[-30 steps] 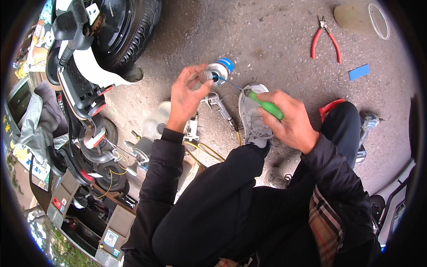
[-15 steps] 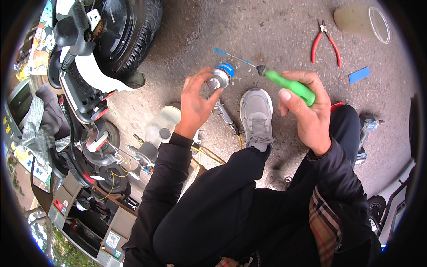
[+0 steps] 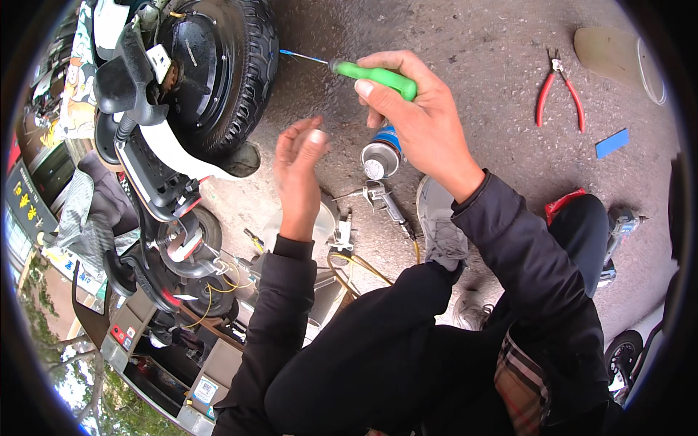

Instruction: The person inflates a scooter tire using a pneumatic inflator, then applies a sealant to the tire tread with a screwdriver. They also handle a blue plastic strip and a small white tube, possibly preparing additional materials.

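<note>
My right hand (image 3: pixel 430 116) grips a green-handled tool (image 3: pixel 382 77) between thumb and fingers. Its thin metal shaft points left, and the blue tip is close to the black knobby tyre (image 3: pixel 262 80) of a scooter. Nothing is in my left hand (image 3: pixel 299 178), raised below the tyre with thumb and fingers apart and slightly blurred. A small metal can (image 3: pixel 381 158) with a blue band is on the ground, partly hidden behind my right hand. Below it, near my shoe, lies a silver air blow gun (image 3: pixel 389 203) on a yellow hose.
Red-handled pliers (image 3: pixel 560 91), a blue flat piece (image 3: pixel 612 144) and a translucent tub (image 3: pixel 618 62) lie to the right. A cordless power tool (image 3: pixel 618 240) is beyond my right knee. The scooter (image 3: pixel 156 171) and an open toolbox (image 3: pixel 167 378) fill the left side.
My left hand has let go of the can, now on the ground, and moved left. My right hand has carried the green-handled tool up and left toward the tyre.
</note>
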